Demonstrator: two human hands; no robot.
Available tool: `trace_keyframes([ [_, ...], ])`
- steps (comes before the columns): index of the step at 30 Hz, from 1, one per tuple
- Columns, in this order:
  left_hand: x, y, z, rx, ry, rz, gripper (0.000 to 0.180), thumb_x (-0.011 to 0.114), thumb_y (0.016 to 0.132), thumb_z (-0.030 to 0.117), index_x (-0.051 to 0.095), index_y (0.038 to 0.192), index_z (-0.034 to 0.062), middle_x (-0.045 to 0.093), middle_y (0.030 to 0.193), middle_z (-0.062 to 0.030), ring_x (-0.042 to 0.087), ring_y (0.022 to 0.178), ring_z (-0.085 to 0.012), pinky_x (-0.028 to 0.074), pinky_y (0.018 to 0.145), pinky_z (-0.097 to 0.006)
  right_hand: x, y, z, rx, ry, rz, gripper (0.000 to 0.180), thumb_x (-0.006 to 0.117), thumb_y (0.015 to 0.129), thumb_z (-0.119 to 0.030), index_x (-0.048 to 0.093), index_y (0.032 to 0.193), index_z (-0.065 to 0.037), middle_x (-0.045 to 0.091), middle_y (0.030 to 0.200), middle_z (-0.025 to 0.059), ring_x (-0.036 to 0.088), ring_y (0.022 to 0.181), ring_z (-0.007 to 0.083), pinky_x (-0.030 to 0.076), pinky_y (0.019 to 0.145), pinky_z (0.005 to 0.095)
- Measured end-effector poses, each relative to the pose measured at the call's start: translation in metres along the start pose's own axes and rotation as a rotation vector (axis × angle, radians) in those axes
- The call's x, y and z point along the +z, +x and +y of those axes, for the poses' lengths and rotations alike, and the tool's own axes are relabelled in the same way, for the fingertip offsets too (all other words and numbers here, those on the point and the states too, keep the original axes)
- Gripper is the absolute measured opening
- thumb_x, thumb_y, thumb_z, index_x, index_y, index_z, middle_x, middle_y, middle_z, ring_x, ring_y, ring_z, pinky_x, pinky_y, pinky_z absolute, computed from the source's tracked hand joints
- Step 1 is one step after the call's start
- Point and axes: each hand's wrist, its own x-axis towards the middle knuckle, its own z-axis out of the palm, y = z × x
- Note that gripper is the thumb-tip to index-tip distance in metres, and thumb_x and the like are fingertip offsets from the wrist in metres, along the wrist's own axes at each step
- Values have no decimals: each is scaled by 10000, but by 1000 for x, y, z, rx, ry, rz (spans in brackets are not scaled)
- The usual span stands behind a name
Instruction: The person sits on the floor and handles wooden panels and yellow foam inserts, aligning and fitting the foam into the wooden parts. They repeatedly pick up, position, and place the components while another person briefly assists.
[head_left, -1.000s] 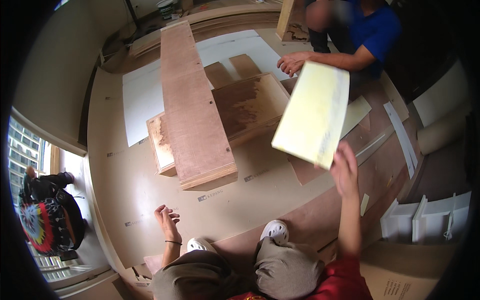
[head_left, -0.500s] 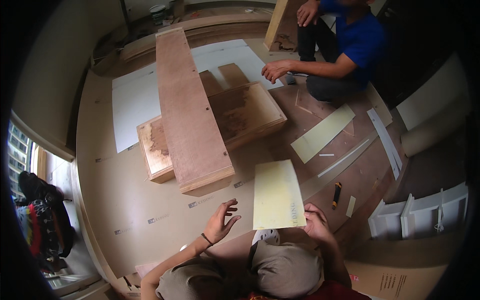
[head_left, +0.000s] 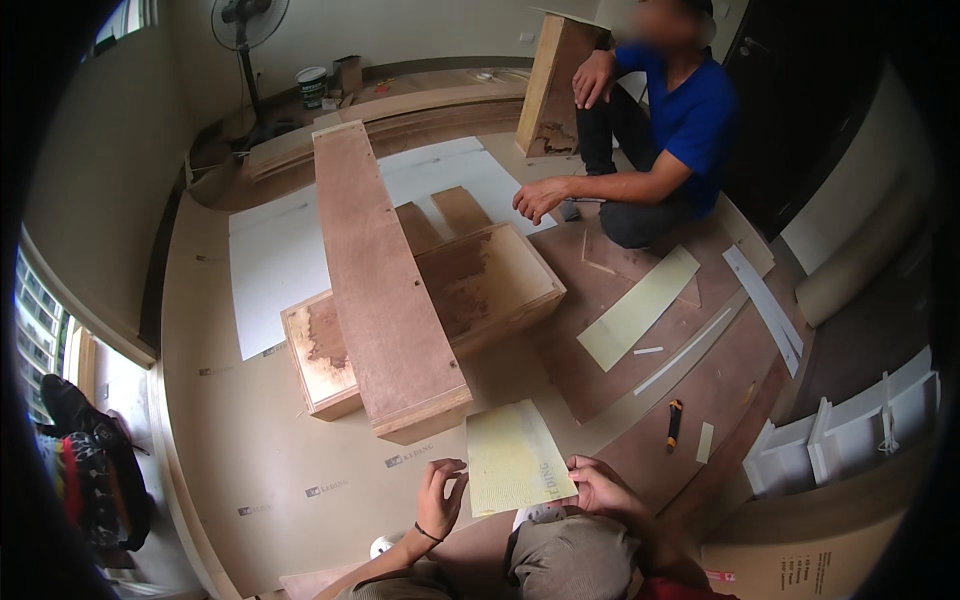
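A pale yellow rectangular sheet (head_left: 515,460) with faint ridges and printing on its right side is held up over my knees. My right hand (head_left: 600,488) grips its lower right corner between thumb and fingers. My left hand (head_left: 440,497), a dark band at the wrist, is beside the sheet's left edge. Its fingers are bent, with a small gap to the thumb; whether the tips touch the edge I cannot tell. Just beyond the sheet, a long brown wooden box (head_left: 385,290) lies across a wider wooden box (head_left: 495,285) with stained panels.
A person in a blue shirt (head_left: 675,115) squats at the far right. On the floor to the right are a yellow strip (head_left: 640,308), a utility knife (head_left: 674,425) and white strips (head_left: 765,310). White panels (head_left: 850,430) stand at the right; a white sheet (head_left: 280,265) lies under the boxes.
The sheet has come lower and slightly left, tilting flatter, in my right hand. My left hand has moved down to its edge, fingers closer together. The view has tilted up.
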Motion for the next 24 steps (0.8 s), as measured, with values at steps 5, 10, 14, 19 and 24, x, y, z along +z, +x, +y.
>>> trace_keyframes([
  [5, -6, 6, 3, 76, 85, 13, 225, 691, 796, -71, 647, 997, 19, 644, 987, -127, 639, 894, -298, 534, 757, -365, -3, 8, 3, 56, 16, -70, 205, 401, 957, -94, 486, 1088, 39, 597, 1148, 201, 623, 1097, 323, 517, 979, 507],
  [10, -9, 6, 2, 175, 110, 0, 228, 688, 767, -79, 655, 973, 14, 651, 989, -126, 652, 909, -294, 556, 734, -355, 3, 6, -1, 38, -21, -83, 269, 405, 968, -137, 480, 1145, 52, 616, 1110, 214, 665, 999, 339, 550, 915, 474],
  [14, -15, 3, 4, 296, 222, -116, 293, 631, 722, -96, 643, 995, 10, 641, 1020, -125, 650, 926, -292, 560, 749, -361, 20, -4, -22, -12, -221, -47, 406, 330, 1029, -306, 493, 1121, 54, 647, 1036, 241, 688, 920, 361, 568, 852, 454],
  [19, -12, -1, 0, 267, 253, -194, 384, 582, 686, -106, 614, 1052, 3, 613, 1075, -141, 638, 945, -297, 554, 773, -377, -5, -14, -16, -24, -533, 53, 799, 110, 987, -644, 541, 1047, 26, 666, 978, 250, 703, 879, 327, 576, 806, 397],
  [24, -15, -6, -5, 236, 236, -170, 363, 582, 705, -110, 619, 1052, -8, 625, 1054, -148, 648, 920, -301, 560, 747, -373, -52, 19, 9, -43, -321, 376, 667, 269, 988, -617, 526, 1095, -11, 659, 1059, 193, 672, 922, 280, 545, 812, 387],
])
